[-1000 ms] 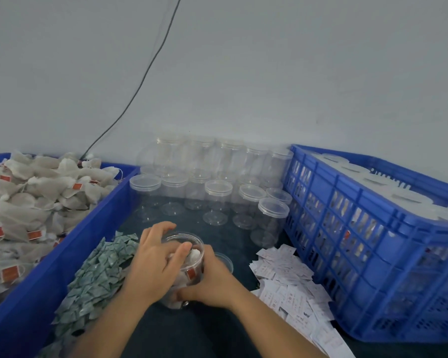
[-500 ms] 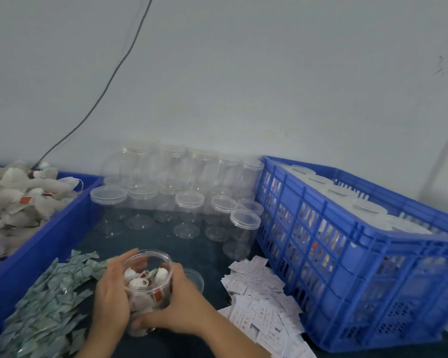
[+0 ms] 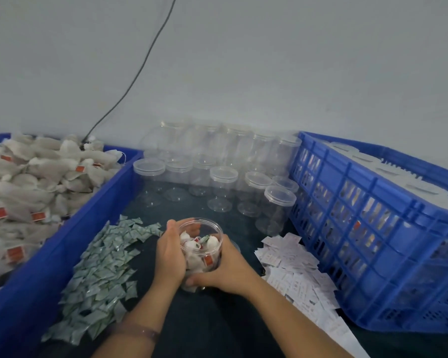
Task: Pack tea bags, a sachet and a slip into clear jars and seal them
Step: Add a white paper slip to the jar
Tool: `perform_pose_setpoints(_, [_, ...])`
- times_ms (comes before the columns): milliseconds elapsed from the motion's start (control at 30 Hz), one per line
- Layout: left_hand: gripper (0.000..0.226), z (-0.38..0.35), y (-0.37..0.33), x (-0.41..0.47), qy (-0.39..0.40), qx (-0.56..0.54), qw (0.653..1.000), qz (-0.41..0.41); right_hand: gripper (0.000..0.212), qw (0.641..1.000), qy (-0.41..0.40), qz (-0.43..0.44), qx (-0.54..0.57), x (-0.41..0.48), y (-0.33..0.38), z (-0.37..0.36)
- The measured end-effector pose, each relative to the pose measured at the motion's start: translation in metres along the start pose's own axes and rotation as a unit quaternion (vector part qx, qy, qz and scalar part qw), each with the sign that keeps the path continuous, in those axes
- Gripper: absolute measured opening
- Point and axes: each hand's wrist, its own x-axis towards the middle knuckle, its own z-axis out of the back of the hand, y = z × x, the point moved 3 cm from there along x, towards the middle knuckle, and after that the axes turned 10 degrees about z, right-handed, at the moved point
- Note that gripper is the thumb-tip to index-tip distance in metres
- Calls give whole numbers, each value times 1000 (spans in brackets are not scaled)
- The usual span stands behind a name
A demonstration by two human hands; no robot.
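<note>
The open clear jar (image 3: 212,229) stands on the dark table top (image 3: 204,321) near the front middle, cupped between both hands. It has no lid on and is filled with white tea bags (image 3: 192,246) with red tags. A small greenish piece among them may be a sachet, though the view is too soft to be sure.

The left hand (image 3: 170,254) wraps the jar's left side, fingers curled round the wall and reaching up to the rim. The right hand (image 3: 225,267) grips the right side lower down, thumb across the base at the front. A band (image 3: 140,333) sits on the left wrist.

Just left of the jar lies a spread of green sachets (image 3: 104,270), and just right a heap of white paper slips (image 3: 295,272). Behind, rows of empty lidded jars (image 3: 223,177) stand against the wall. A blue bin (image 3: 62,244) heaped with loose tea bags (image 3: 36,177) flanks the left. A blue slatted crate (image 3: 373,228) of capped jars flanks the right. A dark cable (image 3: 140,73) runs down the wall.
</note>
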Motion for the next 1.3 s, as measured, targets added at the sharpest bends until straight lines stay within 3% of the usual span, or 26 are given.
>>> perform_pose_setpoints(200, [52, 1, -5, -2, -6, 23, 1000, 1, 73, 999, 46, 19, -16, -3, 9, 6])
perform_pose_setpoints(400, [55, 2, -2, 1, 6, 40, 999, 4, 88, 983, 115, -40, -136, -6, -5, 29])
perform_pose_setpoints(567, [54, 2, -3, 0, 1, 46, 999, 1, 55, 956, 60, -68, -279, -8, -20, 61])
perform_pose_setpoints(667, [55, 2, -3, 0, 5, 45, 999, 6, 49, 920, 15, -98, -380, -11, -30, 79])
perform_pose_setpoints(767, [57, 1, -4, 0, 7, 46, 999, 4, 50, 885, 36, -161, -435, -15, -40, 89])
perform_pose_setpoints(900, [55, 1, -6, -1, 1, 60, 998, -2, 12, 863, 67, -217, -450, -20, -44, 89])
perform_pose_setpoints(967, [55, 1, -7, -2, 7, 53, 999, 0, 23, 859, 66, -217, -458, -20, -43, 89])
perform_pose_setpoints(1167, [56, 1, -8, -3, 5, 58, 998, -5, 23, 841, 86, -250, -472, -9, -31, 90])
perform_pose_setpoints(1300, [56, 2, -7, -3, 10, 58, 998, 0, 20, 847, 40, -191, -495, -11, -28, 90])
